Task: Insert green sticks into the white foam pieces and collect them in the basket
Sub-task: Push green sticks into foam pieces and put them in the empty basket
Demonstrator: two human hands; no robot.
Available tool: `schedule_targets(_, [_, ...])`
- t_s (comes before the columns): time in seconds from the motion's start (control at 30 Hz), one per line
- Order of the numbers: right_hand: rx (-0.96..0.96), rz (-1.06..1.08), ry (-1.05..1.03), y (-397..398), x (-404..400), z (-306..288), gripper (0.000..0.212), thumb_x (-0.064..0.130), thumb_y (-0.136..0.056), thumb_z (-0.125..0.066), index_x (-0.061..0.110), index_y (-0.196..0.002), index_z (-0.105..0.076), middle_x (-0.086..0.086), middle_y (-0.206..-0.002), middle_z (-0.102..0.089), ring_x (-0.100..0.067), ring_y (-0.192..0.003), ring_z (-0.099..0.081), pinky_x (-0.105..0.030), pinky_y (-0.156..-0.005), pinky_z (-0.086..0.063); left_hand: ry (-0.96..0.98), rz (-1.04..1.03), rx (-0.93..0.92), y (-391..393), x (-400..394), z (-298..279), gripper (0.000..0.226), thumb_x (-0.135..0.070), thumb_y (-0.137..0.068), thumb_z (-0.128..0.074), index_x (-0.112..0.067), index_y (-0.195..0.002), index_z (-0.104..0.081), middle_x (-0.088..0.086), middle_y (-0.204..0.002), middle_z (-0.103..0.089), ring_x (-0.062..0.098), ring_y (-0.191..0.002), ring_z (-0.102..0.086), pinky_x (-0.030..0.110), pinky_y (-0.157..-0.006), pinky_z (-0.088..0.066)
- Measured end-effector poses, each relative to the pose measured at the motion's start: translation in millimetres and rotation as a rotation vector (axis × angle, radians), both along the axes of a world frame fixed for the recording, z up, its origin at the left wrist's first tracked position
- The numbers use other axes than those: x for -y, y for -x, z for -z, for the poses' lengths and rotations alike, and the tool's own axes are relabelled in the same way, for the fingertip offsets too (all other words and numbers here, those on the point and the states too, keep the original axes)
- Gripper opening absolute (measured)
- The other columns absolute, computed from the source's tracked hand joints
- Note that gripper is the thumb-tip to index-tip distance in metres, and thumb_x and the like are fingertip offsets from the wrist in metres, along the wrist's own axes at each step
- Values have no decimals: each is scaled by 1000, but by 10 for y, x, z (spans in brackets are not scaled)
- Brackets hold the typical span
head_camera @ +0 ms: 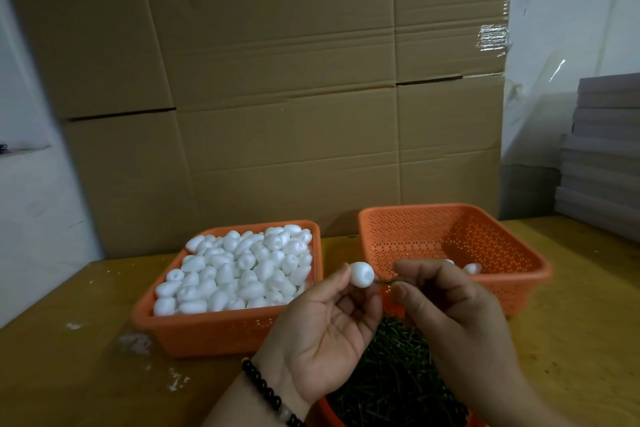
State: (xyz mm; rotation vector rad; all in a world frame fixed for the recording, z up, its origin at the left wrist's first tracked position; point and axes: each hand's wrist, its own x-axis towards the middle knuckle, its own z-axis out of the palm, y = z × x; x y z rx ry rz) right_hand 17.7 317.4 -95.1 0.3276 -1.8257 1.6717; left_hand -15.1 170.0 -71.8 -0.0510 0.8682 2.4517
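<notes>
Foam piece (362, 274), white egg-shaped, in left hand (325, 333), stick (385, 282) at tip.

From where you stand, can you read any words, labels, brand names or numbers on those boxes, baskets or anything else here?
None can be read.
Cardboard boxes: plain brown, only tape and creases.
Orange baskets: no label or mark shows.
Foam pieces: plain white.
Grey stack at right: no print shows.
</notes>
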Motion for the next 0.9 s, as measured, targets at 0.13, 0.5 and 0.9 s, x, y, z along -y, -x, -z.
schedule_targets(0.13, [-62, 165, -125, 27, -37, 22, 28, 0, -75, -74, 26, -84, -69, 12, -81, -72, -4, -69, -68, -17, -61, -54, 23, -11, -24, -39, -40, 5, 16, -9, -77, -65, 4, -85, -71, 18, -84, -68, 23, -70, -68, 33, -61, -59])
schedule_targets(0.5, [-254, 199, -320, 53, -60, 13, 9, 15, -71, -70, 17, -78, -75, 13, -80, -69, -3, -76, -66, -14, -65, -52, 65, -65, -128, -88, -120, 49, 12, -6, -77, -64, 2, -80, -73, 17, -84, -71, 22, -71, -72, 31, -62, -58])
schedule_targets(0.9, [-214, 206, -364, 72, -85, 50, 13, 22, -71, -70, 12, -78, -74, 10, -80, -70, -2, -77, -67, -19, -67, -54, 94, -65, -217, -76, -120, 112, 16, -7, -78, -64, -8, -71, -78, 13, -85, -73, 19, -77, -72, 30, -66, -58])
